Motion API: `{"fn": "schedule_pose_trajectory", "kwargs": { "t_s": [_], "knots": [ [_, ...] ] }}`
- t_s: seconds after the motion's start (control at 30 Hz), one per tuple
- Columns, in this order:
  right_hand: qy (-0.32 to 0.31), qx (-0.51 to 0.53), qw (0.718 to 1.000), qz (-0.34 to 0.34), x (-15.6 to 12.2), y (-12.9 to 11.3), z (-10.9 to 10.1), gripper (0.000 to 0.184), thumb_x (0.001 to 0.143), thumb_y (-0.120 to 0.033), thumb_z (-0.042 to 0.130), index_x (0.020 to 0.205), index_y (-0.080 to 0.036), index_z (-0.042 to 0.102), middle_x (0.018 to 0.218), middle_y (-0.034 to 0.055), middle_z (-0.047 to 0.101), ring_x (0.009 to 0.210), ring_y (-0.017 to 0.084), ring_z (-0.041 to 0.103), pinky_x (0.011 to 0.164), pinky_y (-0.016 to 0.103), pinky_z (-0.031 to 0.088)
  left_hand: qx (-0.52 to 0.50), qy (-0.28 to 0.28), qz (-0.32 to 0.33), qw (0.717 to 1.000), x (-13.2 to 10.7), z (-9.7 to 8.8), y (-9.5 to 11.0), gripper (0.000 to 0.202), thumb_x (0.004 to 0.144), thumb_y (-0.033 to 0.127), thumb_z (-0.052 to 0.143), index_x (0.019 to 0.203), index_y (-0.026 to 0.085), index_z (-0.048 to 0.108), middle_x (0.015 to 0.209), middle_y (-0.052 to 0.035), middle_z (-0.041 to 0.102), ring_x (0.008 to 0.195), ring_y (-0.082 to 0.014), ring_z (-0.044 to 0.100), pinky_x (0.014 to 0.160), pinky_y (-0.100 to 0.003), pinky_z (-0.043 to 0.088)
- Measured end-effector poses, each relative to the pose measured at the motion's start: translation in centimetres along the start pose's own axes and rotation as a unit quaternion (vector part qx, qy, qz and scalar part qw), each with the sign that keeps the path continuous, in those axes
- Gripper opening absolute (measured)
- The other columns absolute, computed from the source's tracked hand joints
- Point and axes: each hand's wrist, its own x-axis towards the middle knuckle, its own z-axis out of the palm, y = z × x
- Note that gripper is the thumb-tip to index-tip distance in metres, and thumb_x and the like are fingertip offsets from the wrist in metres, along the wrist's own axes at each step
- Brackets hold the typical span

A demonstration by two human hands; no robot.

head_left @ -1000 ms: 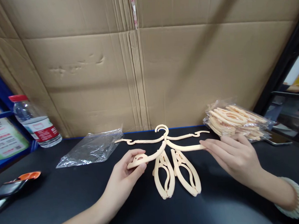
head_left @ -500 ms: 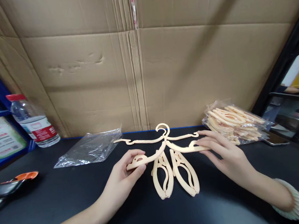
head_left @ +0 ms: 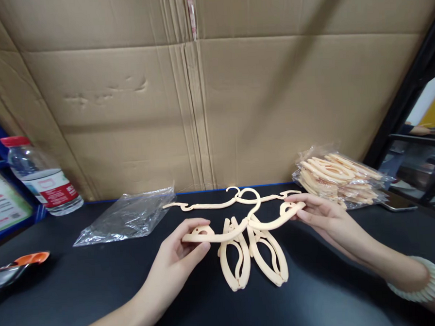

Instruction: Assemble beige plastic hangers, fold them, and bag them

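Observation:
Between my two hands is a cream plastic folding hanger (head_left: pixel 226 237), its arms spread and its hook pointing up and away from me. My left hand (head_left: pixel 185 245) pinches the end of its left arm between thumb and fingers. The right arm's end is gripped by my right hand (head_left: pixel 322 213), which wears a pale bracelet (head_left: pixel 418 279). Behind it, another opened hanger (head_left: pixel 214 205) lies on the black table (head_left: pixel 196 305), partly covered by the held hook. Two folded hangers (head_left: pixel 235 262) lie side by side just in front, their upper parts overlapped by the held one.
At the back right is a clear bag of folded hangers (head_left: pixel 338 173), with a phone (head_left: pixel 398 202) beside it. An emptied-looking plastic bag (head_left: pixel 123 216) lies back left, near a water bottle (head_left: pixel 45 179). An orange-and-black tool (head_left: pixel 21 268) sits at the left edge. Cardboard (head_left: pixel 126 90) walls the back.
The held hanger's right arm has been lifted and its hook now shows clearly raised. My right hand has gone from resting fingers on the arm end to gripping it.

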Motion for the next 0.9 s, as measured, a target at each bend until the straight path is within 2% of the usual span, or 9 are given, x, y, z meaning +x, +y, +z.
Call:
{"fn": "schedule_pose_trajectory", "kwargs": {
  "t_s": [0.1,0.27,0.43,0.5,0.6,0.7,0.8,0.9],
  "knots": [
    [-0.015,0.074,0.997,0.027,-0.1,0.0,0.1,0.032,0.074,-0.041,0.079,0.100,-0.023,0.071,0.101,0.0059,0.064,0.094,0.021,0.060,0.088,0.036,0.052,-0.012,-0.005,-0.005,1.000,0.0,0.0,0.1,0.029,0.077,0.034,0.072,0.102,0.022,0.065,0.087,-0.0002,0.062,0.085,-0.0158,0.055,0.079,-0.025,0.044],
    [-0.050,0.131,0.988,0.064,-0.7,0.0,0.7,0.024,0.079,-0.034,0.076,0.098,-0.023,0.070,0.092,0.0026,0.060,0.088,0.016,0.058,0.083,0.031,0.052,-0.023,-0.011,-0.012,1.000,-0.3,0.1,0.3,0.028,0.079,0.039,0.070,0.098,0.019,0.066,0.075,0.0008,0.060,0.071,-0.0128,0.053,0.068,-0.023,0.045],
    [-0.037,0.175,0.980,0.091,-2.0,-0.3,2.6,0.037,0.080,-0.032,0.077,0.109,-0.026,0.055,0.091,0.0005,0.060,0.086,0.016,0.060,0.081,0.033,0.053,-0.074,0.001,-0.013,0.997,-0.4,0.7,0.5,0.037,0.076,0.038,0.074,0.106,0.019,0.060,0.076,0.0007,0.061,0.073,-0.0135,0.055,0.068,-0.024,0.048],
    [-0.047,0.184,0.977,0.096,-2.4,-0.5,3.4,0.038,0.079,-0.031,0.078,0.103,-0.027,0.049,0.087,-0.0008,0.061,0.080,0.015,0.061,0.078,0.033,0.054,-0.093,-0.001,-0.012,0.996,-0.5,1.0,0.5,0.039,0.077,0.037,0.073,0.108,0.019,0.057,0.075,0.0009,0.062,0.070,-0.0126,0.054,0.065,-0.023,0.048],
    [-0.091,0.165,0.977,0.097,-2.9,-0.8,4.1,0.031,0.081,-0.031,0.076,0.088,-0.023,0.047,0.087,-0.0001,0.062,0.079,0.014,0.061,0.075,0.033,0.054,-0.104,-0.010,-0.009,0.995,-0.6,1.4,0.5,0.039,0.078,0.035,0.073,0.109,0.018,0.056,0.073,0.0013,0.063,0.064,-0.0107,0.053,0.062,-0.022,0.047],
    [-0.161,0.126,0.976,0.080,-3.3,-1.2,4.4,0.021,0.084,-0.030,0.073,0.084,-0.019,0.055,0.090,0.0024,0.063,0.080,0.014,0.062,0.076,0.031,0.053,-0.105,-0.006,-0.019,0.994,-0.8,1.6,0.4,0.036,0.079,0.033,0.073,0.107,0.017,0.057,0.076,0.0002,0.065,0.066,-0.0104,0.055,0.062,-0.021,0.047],
    [-0.232,0.090,0.967,0.052,-3.7,-1.5,4.4,0.016,0.090,-0.032,0.066,0.098,-0.018,0.066,0.098,0.0059,0.064,0.081,0.014,0.063,0.081,0.031,0.052,-0.110,-0.007,-0.032,0.993,-1.0,1.8,0.6,0.032,0.078,0.033,0.074,0.101,0.015,0.060,0.080,-0.0021,0.067,0.068,-0.0113,0.057,0.061,-0.021,0.047],
    [-0.279,0.059,0.957,0.043,-4.3,-1.8,4.4,0.025,0.094,-0.032,0.059,0.117,-0.023,0.067,0.128,0.0097,0.055,0.109,0.021,0.059,0.094,0.036,0.049,-0.114,-0.022,-0.026,0.993,-1.2,2.1,0.9,0.029,0.077,0.033,0.075,0.094,0.014,0.062,0.078,-0.0024,0.067,0.065,-0.0107,0.056,0.059,-0.021,0.048]
  ]
}}
